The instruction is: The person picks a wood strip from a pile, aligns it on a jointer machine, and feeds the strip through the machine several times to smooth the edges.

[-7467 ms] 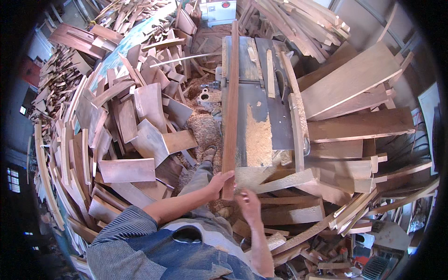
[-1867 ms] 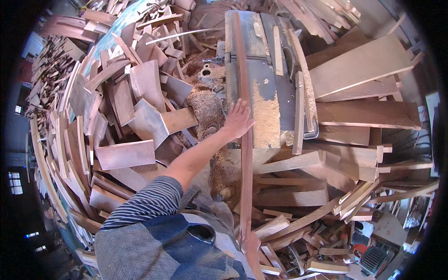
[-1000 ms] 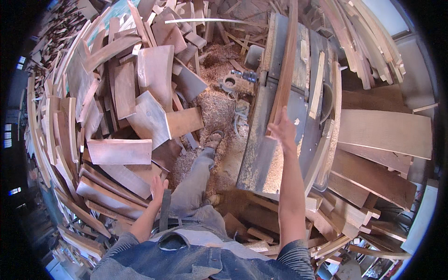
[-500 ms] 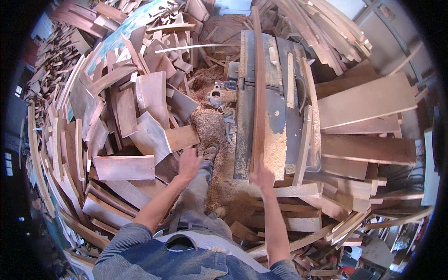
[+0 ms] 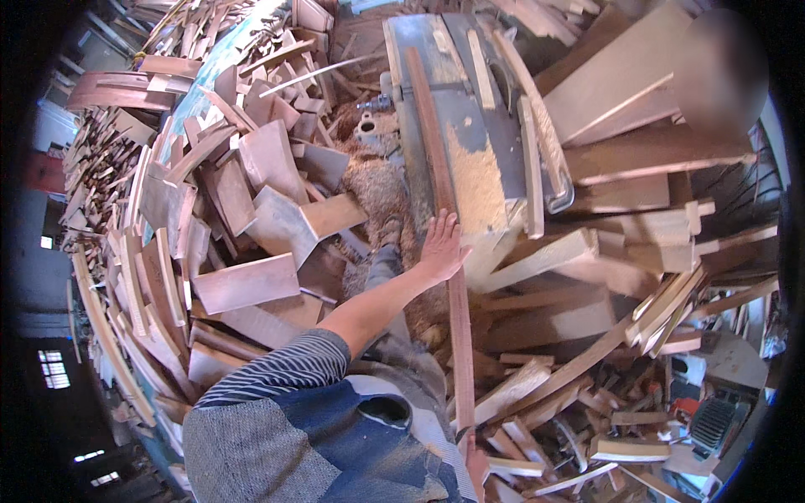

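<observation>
A long, narrow reddish-brown wooden strip (image 5: 433,151) lies lengthwise on the grey metal table (image 5: 412,151) of a woodworking machine. Its near part overhangs the table's near edge and runs back beside my body. My left hand (image 5: 442,246) rests flat across the top of the strip by that edge, its fingers stretched out. Low in the view, my right hand (image 5: 475,465) is at the near end of the strip and grips it; my body hides part of that hand. Pale sawdust (image 5: 475,172) coats the table to the right of the strip.
Loose boards (image 5: 272,163) are heaped to the left, and wide planks (image 5: 654,155) are stacked on the right. Shavings (image 5: 373,189) cover the floor by my foot. Narrow offcuts (image 5: 532,168) lie along the machine's right side. A blurred patch hides the upper right.
The strip has come back toward me, beyond the table's near edge. My left hand has moved right, onto the strip, and my right hand has drawn back beside my body. The view has shifted.
</observation>
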`<act>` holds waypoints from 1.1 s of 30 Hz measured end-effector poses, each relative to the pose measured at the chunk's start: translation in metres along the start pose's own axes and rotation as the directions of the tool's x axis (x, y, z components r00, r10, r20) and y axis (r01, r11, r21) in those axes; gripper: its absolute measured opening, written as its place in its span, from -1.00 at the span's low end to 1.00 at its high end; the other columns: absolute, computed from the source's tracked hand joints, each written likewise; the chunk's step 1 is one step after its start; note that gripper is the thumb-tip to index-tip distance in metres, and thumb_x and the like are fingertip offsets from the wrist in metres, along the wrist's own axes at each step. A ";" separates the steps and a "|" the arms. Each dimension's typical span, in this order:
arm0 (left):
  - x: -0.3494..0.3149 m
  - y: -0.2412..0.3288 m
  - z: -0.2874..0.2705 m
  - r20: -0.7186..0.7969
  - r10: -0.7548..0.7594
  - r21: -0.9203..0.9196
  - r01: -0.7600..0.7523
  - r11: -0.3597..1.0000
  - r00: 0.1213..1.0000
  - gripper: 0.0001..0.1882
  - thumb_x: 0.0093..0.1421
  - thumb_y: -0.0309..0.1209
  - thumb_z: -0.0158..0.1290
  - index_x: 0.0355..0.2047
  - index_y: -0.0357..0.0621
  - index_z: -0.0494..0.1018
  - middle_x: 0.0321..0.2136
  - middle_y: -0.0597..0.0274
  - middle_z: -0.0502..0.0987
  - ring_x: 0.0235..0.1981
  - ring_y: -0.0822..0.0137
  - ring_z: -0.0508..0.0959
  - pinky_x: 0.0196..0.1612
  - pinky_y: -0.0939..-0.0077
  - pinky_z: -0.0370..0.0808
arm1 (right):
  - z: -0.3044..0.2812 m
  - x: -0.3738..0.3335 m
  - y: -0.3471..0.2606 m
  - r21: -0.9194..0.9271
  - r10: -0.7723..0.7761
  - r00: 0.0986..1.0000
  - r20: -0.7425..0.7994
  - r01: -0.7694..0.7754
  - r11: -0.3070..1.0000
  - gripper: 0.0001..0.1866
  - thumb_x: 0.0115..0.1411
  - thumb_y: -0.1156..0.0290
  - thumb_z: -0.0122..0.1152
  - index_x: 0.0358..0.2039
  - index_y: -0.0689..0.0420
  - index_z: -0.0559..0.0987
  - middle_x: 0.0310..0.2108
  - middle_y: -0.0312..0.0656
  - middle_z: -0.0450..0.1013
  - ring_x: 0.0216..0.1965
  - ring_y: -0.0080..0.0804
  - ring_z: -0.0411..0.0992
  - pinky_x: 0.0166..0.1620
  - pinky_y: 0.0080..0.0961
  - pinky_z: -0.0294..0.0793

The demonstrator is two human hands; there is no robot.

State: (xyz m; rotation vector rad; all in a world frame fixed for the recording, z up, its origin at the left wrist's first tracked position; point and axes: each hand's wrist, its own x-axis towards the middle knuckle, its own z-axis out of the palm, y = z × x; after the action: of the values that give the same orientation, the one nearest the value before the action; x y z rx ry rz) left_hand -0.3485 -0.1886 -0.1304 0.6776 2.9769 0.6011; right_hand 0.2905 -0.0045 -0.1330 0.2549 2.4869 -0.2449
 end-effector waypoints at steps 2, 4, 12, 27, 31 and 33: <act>-0.025 0.012 0.006 0.035 0.011 0.011 -0.011 1.000 0.999 -0.35 0.38 -0.07 -0.01 0.22 -0.44 0.27 0.41 -0.23 0.08 0.52 -0.23 -0.10 0.51 -0.18 -0.13 | -0.010 -0.023 -0.009 0.065 0.071 0.994 0.077 -0.077 0.995 -0.12 0.11 0.17 0.39 0.44 -0.04 0.25 -0.47 0.04 0.45 -0.46 0.06 0.51 -0.42 0.06 0.47; -0.028 0.015 0.013 0.018 0.034 0.036 -0.034 0.999 0.999 -0.36 0.38 -0.09 -0.01 0.21 -0.44 0.28 0.40 -0.22 0.09 0.51 -0.23 -0.09 0.50 -0.19 -0.11 | -0.028 -0.029 -0.019 0.097 0.108 0.988 0.111 -0.119 0.988 -0.10 0.09 0.17 0.41 0.43 -0.03 0.27 -0.47 0.03 0.45 -0.46 0.05 0.51 -0.42 0.06 0.46; 0.032 -0.016 -0.005 0.075 0.005 0.123 -0.014 0.992 0.997 -0.39 0.39 -0.17 -0.05 0.24 -0.45 0.20 0.36 -0.19 0.11 0.50 -0.25 -0.07 0.49 -0.22 -0.05 | -0.048 0.018 -0.053 0.193 0.041 0.999 -0.015 -0.037 0.980 -0.02 -0.03 0.21 0.47 0.44 -0.04 0.27 -0.32 0.06 0.46 -0.36 0.07 0.50 -0.38 0.02 0.49; 0.268 -0.181 -0.034 0.063 0.056 0.294 -0.072 0.953 0.996 -0.41 0.42 -0.09 -0.17 0.25 -0.32 0.21 0.39 -0.13 0.10 0.50 -0.21 -0.04 0.47 -0.28 -0.02 | -0.207 0.231 -0.159 0.206 -0.094 0.995 -0.044 0.102 0.973 0.03 -0.02 0.24 0.40 0.49 -0.04 0.19 -0.34 -0.04 0.44 -0.40 -0.03 0.55 -0.38 -0.04 0.60; 0.301 -0.207 -0.054 -0.039 -0.044 0.253 0.053 0.966 0.998 -0.33 0.44 0.00 -0.18 0.33 -0.29 0.19 0.42 -0.17 0.12 0.50 -0.21 -0.01 0.49 -0.22 -0.08 | -0.260 0.285 -0.181 0.206 -0.128 0.991 -0.041 0.134 0.969 0.05 -0.04 0.27 0.38 0.50 -0.01 0.17 -0.37 -0.03 0.45 -0.43 -0.03 0.55 -0.39 -0.03 0.60; 0.294 -0.216 -0.066 -0.143 -0.125 0.131 0.144 0.981 0.982 -0.31 0.43 -0.01 -0.13 0.37 -0.27 0.19 0.42 -0.23 0.15 0.48 -0.19 0.06 0.48 -0.17 -0.07 | -0.280 0.319 -0.194 0.218 -0.136 0.981 -0.138 0.164 0.962 0.02 -0.03 0.27 0.35 0.49 -0.05 0.19 -0.41 -0.04 0.44 -0.48 -0.04 0.54 -0.44 -0.05 0.59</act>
State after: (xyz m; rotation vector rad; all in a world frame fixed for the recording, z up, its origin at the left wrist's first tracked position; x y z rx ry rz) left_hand -0.7111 -0.2680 -0.1339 0.4527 3.1821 0.4481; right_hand -0.1659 -0.0863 -0.0814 0.1790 2.6019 -0.5987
